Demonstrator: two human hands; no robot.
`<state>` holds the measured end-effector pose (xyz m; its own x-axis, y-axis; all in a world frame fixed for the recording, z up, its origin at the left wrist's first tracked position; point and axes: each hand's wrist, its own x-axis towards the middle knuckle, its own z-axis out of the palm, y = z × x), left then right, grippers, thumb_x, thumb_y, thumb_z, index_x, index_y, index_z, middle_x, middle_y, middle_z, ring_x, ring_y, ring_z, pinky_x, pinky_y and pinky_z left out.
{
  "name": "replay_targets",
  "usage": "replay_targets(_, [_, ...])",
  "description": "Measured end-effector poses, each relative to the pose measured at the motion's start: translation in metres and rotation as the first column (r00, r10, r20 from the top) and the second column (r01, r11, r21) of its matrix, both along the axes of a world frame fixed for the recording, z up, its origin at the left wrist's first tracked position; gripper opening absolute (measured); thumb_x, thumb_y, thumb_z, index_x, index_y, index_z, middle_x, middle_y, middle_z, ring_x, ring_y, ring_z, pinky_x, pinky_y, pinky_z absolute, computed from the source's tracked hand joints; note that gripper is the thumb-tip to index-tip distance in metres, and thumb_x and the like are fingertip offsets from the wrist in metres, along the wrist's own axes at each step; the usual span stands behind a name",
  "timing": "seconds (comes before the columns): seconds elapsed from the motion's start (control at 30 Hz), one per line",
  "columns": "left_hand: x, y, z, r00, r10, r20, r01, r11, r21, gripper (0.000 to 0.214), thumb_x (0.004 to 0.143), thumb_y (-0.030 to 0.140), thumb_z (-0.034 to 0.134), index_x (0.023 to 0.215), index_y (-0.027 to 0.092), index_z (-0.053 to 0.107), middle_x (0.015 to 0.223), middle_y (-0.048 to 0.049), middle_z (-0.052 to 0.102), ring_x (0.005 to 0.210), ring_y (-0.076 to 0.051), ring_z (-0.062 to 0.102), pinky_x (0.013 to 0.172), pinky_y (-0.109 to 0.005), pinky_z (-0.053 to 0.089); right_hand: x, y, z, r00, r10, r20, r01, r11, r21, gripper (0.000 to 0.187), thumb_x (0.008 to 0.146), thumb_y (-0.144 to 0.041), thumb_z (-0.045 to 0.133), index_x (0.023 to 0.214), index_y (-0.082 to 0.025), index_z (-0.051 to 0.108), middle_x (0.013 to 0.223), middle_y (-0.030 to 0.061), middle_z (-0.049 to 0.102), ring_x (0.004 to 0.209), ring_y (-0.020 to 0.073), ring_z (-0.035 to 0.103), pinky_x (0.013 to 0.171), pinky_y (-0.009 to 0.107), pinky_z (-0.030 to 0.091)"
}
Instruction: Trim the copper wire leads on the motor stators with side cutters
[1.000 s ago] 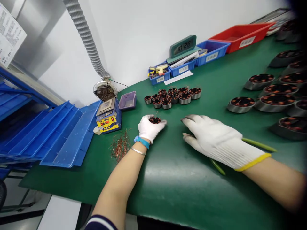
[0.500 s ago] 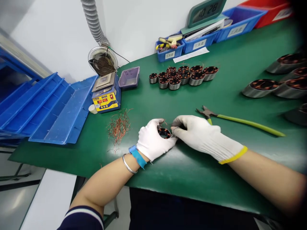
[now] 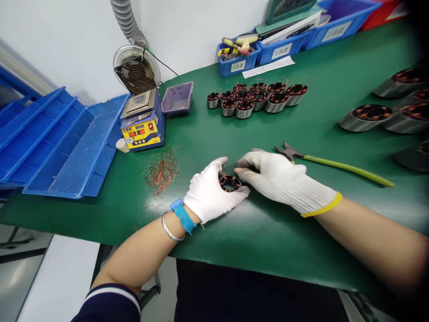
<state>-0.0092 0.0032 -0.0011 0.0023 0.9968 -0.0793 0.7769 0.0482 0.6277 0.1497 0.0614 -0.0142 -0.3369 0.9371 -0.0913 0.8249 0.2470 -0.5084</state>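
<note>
My left hand, in a white glove, curls its thumb and fingers around a motor stator with copper windings and a black inner ring. Just right of the stator's far edge, my right hand, gloved with a yellow cuff, pinches thumb and forefinger together. Whatever is between those fingertips is too small to make out. A pair of cutting pliers with long green handles lies beyond the right hand, jaws pointing left. Left of my left hand sits a loose heap of copper wire scraps.
Several stators stand grouped at the back, and larger ones at the right. A blue and yellow solder pot stands by a purple tray. Blue bins lie left; a tool box and others line the back.
The view has shifted slightly. My right hand's fingertips have moved a little away from the stator's near right side toward its far edge. My left hand keeps its hold.
</note>
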Motion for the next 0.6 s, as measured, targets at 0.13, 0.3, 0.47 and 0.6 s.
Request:
replay_targets(0.13, [-0.001, 0.0, 0.001, 1.0, -0.022, 0.019, 0.022, 1.0, -0.019, 0.082, 0.071, 0.056, 0.073, 0.142, 0.026, 0.044, 0.118, -0.0063, 0.069, 0.106, -0.029, 0.067, 0.098, -0.043, 0.052, 0.008, 0.006, -0.001, 0.985, 0.032, 0.168, -0.056, 0.989, 0.14, 0.03, 0.087, -0.039, 0.045, 0.083, -0.022, 0.069, 0.086, 0.008, 0.069, 0.104, 0.0312, 0.056, 0.077, 0.038, 0.042])
replay_targets(0.3, [0.0, 0.0, 0.005, 0.999, -0.017, 0.043, 0.02, 0.998, -0.062, 0.098, 0.069, 0.052, 0.075, 0.151, 0.027, 0.029, 0.111, -0.0038, 0.071, 0.103, -0.029, 0.068, 0.093, -0.043, 0.055, 0.0, -0.002, 0.001, 0.993, 0.064, -0.097, -0.064, 0.998, 0.004, 0.04, 0.089, -0.052, 0.04, 0.097, -0.025, 0.069, 0.097, 0.0045, 0.071, 0.098, 0.0281, 0.058, 0.077, 0.038, 0.043])
replay_targets(0.47, [0.001, 0.0, 0.006, 0.998, -0.025, 0.06, 0.03, 0.996, -0.087, 0.103, 0.068, 0.05, 0.076, 0.154, 0.028, 0.023, 0.106, -0.0014, 0.072, 0.101, -0.027, 0.069, 0.09, -0.039, 0.055, -0.003, -0.01, 0.003, 0.972, -0.015, -0.232, -0.009, 0.995, -0.1, 0.024, 0.083, -0.036, 0.049, 0.086, -0.023, 0.068, 0.095, 0.0019, 0.072, 0.089, 0.0223, 0.063, 0.078, 0.035, 0.045])
replay_targets(0.6, [-0.005, 0.005, 0.005, 0.998, -0.027, 0.053, 0.029, 0.998, -0.054, 0.101, 0.069, 0.049, 0.077, 0.153, 0.026, 0.025, 0.106, -0.0021, 0.072, 0.102, -0.026, 0.069, 0.092, -0.038, 0.054, 0.01, -0.01, 0.005, 0.98, -0.198, -0.023, 0.195, 0.977, -0.084, 0.023, 0.078, -0.039, 0.053, 0.083, -0.024, 0.07, 0.096, 0.0034, 0.073, 0.085, 0.0276, 0.065, 0.062, 0.034, 0.042])
